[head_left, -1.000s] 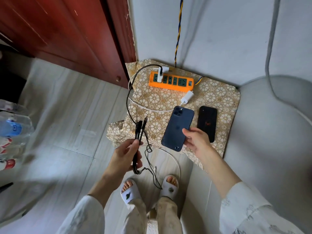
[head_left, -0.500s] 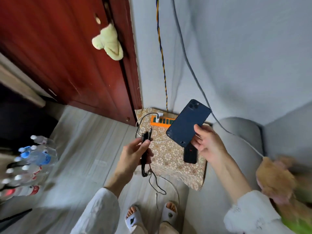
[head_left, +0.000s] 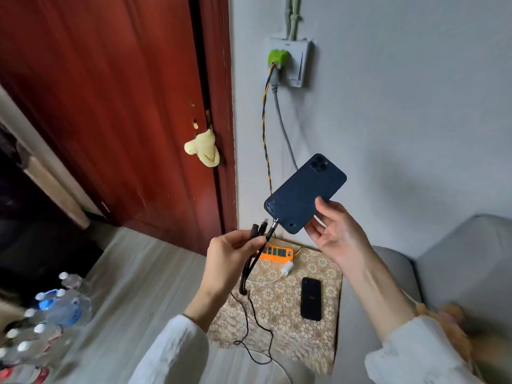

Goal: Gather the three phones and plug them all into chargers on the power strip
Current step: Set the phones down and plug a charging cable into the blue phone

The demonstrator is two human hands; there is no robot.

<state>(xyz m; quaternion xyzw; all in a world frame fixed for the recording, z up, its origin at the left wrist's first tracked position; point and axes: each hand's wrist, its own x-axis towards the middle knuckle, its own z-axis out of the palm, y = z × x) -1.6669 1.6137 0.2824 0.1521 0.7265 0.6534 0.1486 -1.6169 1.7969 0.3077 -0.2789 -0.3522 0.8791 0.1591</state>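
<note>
Both hands grip: right (head_left: 336, 234) blue phone (head_left: 304, 194), left (head_left: 231, 256) black cable (head_left: 256, 245); no legible writing, perhaps blurred.

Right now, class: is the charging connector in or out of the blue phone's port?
Cannot tell for certain: the connector pinched by the left hand meets the blue phone at its bottom edge, but seating isn't visible.

A right hand (head_left: 336, 234) holds a dark blue phone (head_left: 304, 194) back-up while the left hand (head_left: 231, 254) pinches a black multi-tip cable (head_left: 260, 236), one tip at the phone's bottom edge, above an orange power strip (head_left: 277, 253) and a black phone (head_left: 311, 298) on a patterned cloth (head_left: 277, 309).
</note>
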